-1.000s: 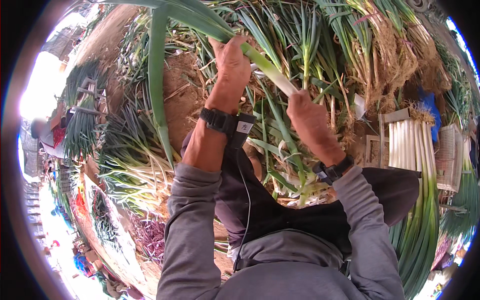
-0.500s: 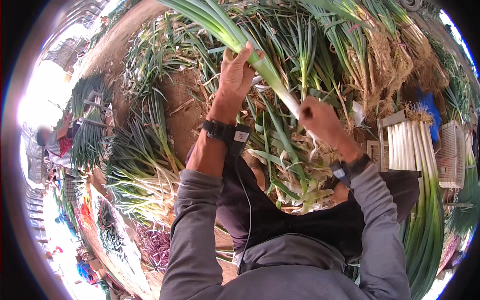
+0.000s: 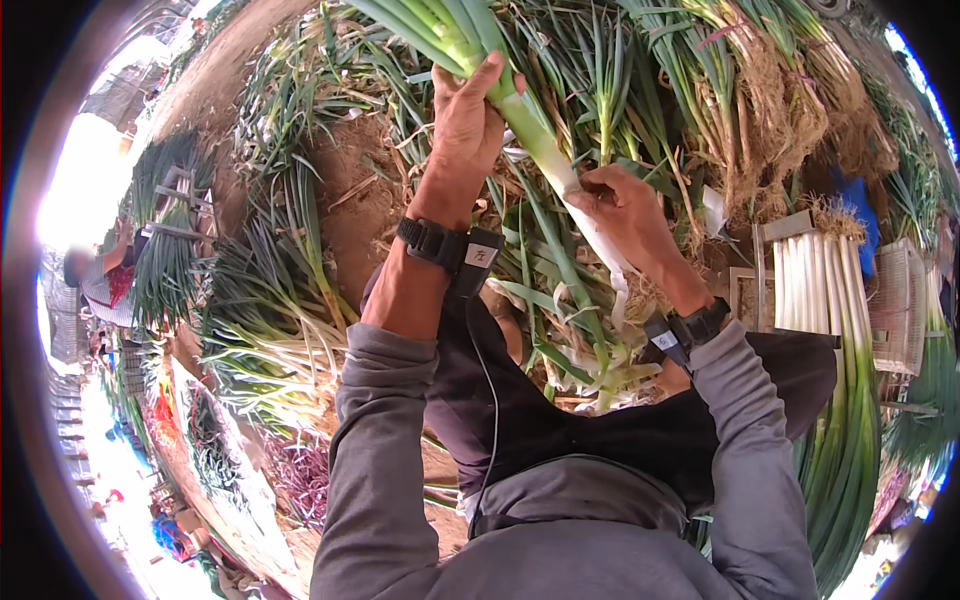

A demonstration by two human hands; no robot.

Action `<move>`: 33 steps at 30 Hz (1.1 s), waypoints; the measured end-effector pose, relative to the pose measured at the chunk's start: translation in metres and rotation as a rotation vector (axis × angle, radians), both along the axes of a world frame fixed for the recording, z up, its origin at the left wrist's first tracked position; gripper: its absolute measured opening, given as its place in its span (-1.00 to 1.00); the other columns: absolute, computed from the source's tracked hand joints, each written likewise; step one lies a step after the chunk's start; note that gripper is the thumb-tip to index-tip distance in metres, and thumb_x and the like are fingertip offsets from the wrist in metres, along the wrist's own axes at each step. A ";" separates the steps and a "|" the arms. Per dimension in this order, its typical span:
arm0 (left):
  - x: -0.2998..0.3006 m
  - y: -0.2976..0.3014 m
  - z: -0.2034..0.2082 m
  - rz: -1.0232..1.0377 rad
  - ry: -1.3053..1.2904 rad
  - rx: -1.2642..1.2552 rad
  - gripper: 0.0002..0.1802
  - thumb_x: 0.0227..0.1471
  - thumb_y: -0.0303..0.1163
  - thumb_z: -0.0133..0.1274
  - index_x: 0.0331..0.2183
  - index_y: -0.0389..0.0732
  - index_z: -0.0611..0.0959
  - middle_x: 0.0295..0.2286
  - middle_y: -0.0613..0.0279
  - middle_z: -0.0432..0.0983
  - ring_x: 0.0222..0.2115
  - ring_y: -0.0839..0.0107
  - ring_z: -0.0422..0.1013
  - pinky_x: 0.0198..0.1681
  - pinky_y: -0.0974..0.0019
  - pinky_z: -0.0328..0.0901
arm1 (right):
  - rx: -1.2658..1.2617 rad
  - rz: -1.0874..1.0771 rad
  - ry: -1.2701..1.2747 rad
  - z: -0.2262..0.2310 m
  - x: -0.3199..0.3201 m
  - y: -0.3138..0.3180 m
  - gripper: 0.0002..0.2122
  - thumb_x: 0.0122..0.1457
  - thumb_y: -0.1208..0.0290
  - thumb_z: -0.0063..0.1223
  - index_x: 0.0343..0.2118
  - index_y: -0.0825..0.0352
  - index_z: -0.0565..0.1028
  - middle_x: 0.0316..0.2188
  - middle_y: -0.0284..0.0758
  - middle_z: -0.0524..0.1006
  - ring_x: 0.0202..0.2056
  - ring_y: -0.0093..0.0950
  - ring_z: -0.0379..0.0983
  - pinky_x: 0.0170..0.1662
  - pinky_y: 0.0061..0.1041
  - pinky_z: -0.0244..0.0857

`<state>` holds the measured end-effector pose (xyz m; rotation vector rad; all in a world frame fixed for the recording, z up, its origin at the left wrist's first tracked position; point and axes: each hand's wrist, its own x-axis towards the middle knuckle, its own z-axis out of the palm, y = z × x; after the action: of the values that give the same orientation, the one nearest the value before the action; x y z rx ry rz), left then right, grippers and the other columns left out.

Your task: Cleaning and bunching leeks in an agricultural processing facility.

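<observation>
A large long green onion (image 3: pixel 545 150) slants across in front of me, its green leaves at the top and its white stalk pointing down to the right. My left hand (image 3: pixel 467 125) is wrapped round it where the leaves meet the stalk. Thumb and fingers of my right hand (image 3: pixel 632 215) pinch the stalk where it turns white. A loose pale strip of skin (image 3: pixel 620 298) dangles by the stalk's lower end. Scraps of peeled leaves and skins (image 3: pixel 560 290) lie beneath, between my legs.
Unpeeled onions with dirty roots (image 3: pixel 770 100) are heaped at the far right. To my right, a bundle of clean white stalks (image 3: pixel 815 285) lies in a metal rack (image 3: pixel 787 226), beside a pale plastic crate (image 3: pixel 898 310). More onions (image 3: pixel 275 370) lie left. Another person (image 3: pixel 108 275) is at the far left.
My left hand has moved slightly up with the onion. My right hand has shifted a little up and left along the stalk, and a strip of skin now hangs below.
</observation>
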<state>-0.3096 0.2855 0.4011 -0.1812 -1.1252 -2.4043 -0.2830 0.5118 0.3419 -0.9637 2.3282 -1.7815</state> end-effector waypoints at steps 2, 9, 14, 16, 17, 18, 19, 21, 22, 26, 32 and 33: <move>0.000 -0.007 -0.003 -0.023 0.042 -0.016 -0.50 0.09 -0.60 0.16 -0.03 -0.07 0.30 -0.17 0.27 0.43 -0.21 0.38 0.45 -0.24 0.15 0.48 | 0.028 -0.001 -0.054 0.006 0.002 -0.003 -0.79 0.17 0.40 0.27 -0.24 0.39 0.52 -0.34 -0.36 0.43 -0.35 -0.63 0.38 -0.34 -0.55 0.35; 0.001 -0.014 -0.009 -0.017 0.076 0.041 -0.35 0.06 -0.67 0.13 0.07 0.02 0.23 -0.09 0.24 0.39 -0.12 0.29 0.43 -0.11 0.04 0.44 | 0.286 -0.007 0.474 0.006 0.033 -0.015 -0.84 0.13 0.46 0.19 -0.37 0.30 0.39 -0.38 -0.27 0.46 -0.52 -0.25 0.49 -0.48 -0.36 0.41; 0.000 -0.031 -0.010 0.174 0.044 0.124 -0.22 0.04 -0.73 0.11 0.16 0.09 0.18 -0.07 0.14 0.37 -0.12 0.18 0.43 -0.08 -0.09 0.44 | 0.301 0.042 0.489 -0.011 0.054 -0.007 -0.83 0.11 0.49 0.18 -0.35 0.26 0.36 -0.41 -0.30 0.49 -0.53 -0.21 0.50 -0.52 -0.28 0.36; 0.001 -0.041 -0.009 0.192 0.045 0.163 -0.24 0.04 -0.74 0.10 0.14 0.06 0.19 -0.07 0.15 0.36 -0.13 0.17 0.43 -0.08 -0.11 0.44 | 0.268 0.070 0.431 -0.017 0.060 0.006 -0.83 0.11 0.50 0.18 -0.35 0.26 0.36 -0.44 -0.29 0.49 -0.52 -0.21 0.50 -0.51 -0.27 0.34; 0.002 -0.047 -0.008 0.219 0.066 0.149 -0.25 0.04 -0.74 0.09 0.14 0.05 0.20 -0.06 0.15 0.36 -0.12 0.17 0.43 -0.07 -0.10 0.44 | 0.311 0.052 0.406 -0.021 0.063 0.012 -0.83 0.11 0.50 0.18 -0.36 0.26 0.36 -0.44 -0.28 0.49 -0.52 -0.20 0.49 -0.51 -0.27 0.34; 0.003 -0.051 -0.007 0.247 0.087 0.134 -0.26 0.04 -0.75 0.09 0.13 0.05 0.21 -0.06 0.15 0.36 -0.12 0.16 0.43 -0.06 -0.10 0.44 | 0.353 0.035 0.381 -0.025 0.067 0.018 -0.84 0.11 0.51 0.17 -0.37 0.27 0.37 -0.44 -0.28 0.49 -0.51 -0.20 0.49 -0.50 -0.28 0.33; 0.003 -0.048 -0.003 0.241 0.112 0.146 -0.32 0.05 -0.74 0.09 0.11 -0.01 0.25 -0.05 0.14 0.36 -0.10 0.17 0.42 -0.06 -0.09 0.45 | 0.393 0.032 0.298 -0.032 0.069 0.030 -0.84 0.11 0.50 0.17 -0.34 0.27 0.38 -0.43 -0.27 0.50 -0.48 -0.15 0.48 -0.44 -0.22 0.35; 0.007 -0.067 0.001 0.232 0.148 0.036 -0.34 0.06 -0.73 0.08 0.11 -0.03 0.25 -0.05 0.14 0.36 -0.08 0.18 0.42 -0.06 -0.08 0.45 | 0.401 0.030 0.226 -0.050 0.077 0.043 -0.86 0.12 0.46 0.15 -0.33 0.28 0.39 -0.41 -0.25 0.51 -0.45 -0.13 0.49 -0.40 -0.18 0.35; 0.009 -0.074 0.002 0.212 0.183 -0.071 -0.37 0.07 -0.72 0.08 0.10 -0.06 0.26 -0.04 0.14 0.36 -0.07 0.18 0.41 -0.06 -0.07 0.45 | 0.414 0.020 0.154 -0.063 0.081 0.051 -0.86 0.14 0.43 0.14 -0.31 0.29 0.41 -0.39 -0.23 0.52 -0.41 -0.11 0.51 -0.36 -0.14 0.36; 0.009 -0.034 0.001 0.207 0.112 -0.103 -0.48 0.15 -0.52 0.09 0.14 -0.18 0.39 -0.19 0.19 0.51 -0.23 0.33 0.48 -0.19 0.24 0.43 | 0.777 0.047 0.125 -0.125 0.097 0.082 -0.84 0.16 0.34 0.09 -0.35 0.34 0.46 -0.39 -0.10 0.55 -0.34 -0.04 0.52 -0.27 -0.11 0.38; 0.020 -0.008 0.009 0.052 0.129 -0.147 -0.38 0.09 -0.60 0.08 0.18 -0.16 0.32 -0.17 0.20 0.48 -0.25 0.34 0.46 -0.25 0.25 0.43 | 1.006 0.144 -0.038 -0.176 0.097 0.094 -0.76 0.05 0.30 0.10 -0.30 0.36 0.50 -0.40 0.00 0.58 -0.31 0.01 0.54 -0.24 -0.05 0.40; 0.018 0.003 0.009 0.068 0.145 -0.145 -0.49 0.13 -0.50 0.09 0.11 -0.17 0.38 -0.24 0.21 0.49 -0.31 0.35 0.47 -0.30 0.27 0.43 | 1.028 0.127 -0.083 -0.181 0.100 0.096 -0.77 0.03 0.33 0.08 -0.31 0.37 0.51 -0.41 0.00 0.57 -0.32 0.02 0.54 -0.23 -0.04 0.41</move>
<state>-0.2921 0.2885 0.4099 -0.3528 -1.2174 -2.2126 -0.1832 0.6080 0.1609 -0.7656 2.5095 -0.3856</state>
